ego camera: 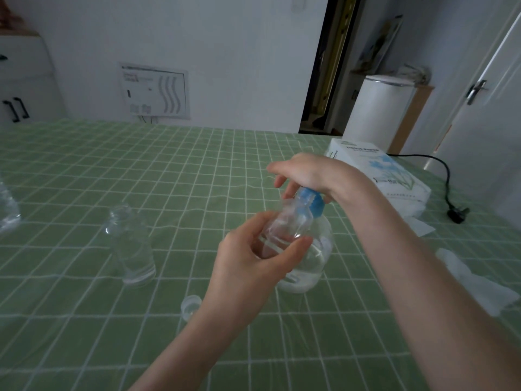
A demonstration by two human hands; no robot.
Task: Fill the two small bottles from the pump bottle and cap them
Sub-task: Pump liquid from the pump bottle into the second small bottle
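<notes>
My left hand (253,249) grips a small clear bottle (284,225), tilted with its mouth up against the blue pump head (310,203) of the clear pump bottle (313,266), which stands on the table. My right hand (307,173) rests on top of the pump head, palm down, fingers curled over it. A second small clear bottle (131,246) stands upright and uncapped to the left. A clear cap (190,306) lies on the cloth beside my left wrist.
A green checked cloth (141,170) covers the table. A pack of tissue paper (377,176) sits at the right, loose white tissues (476,280) in front of it, a black plug and cable (456,214) beyond. Another clear bottle (7,210) shows at the left edge.
</notes>
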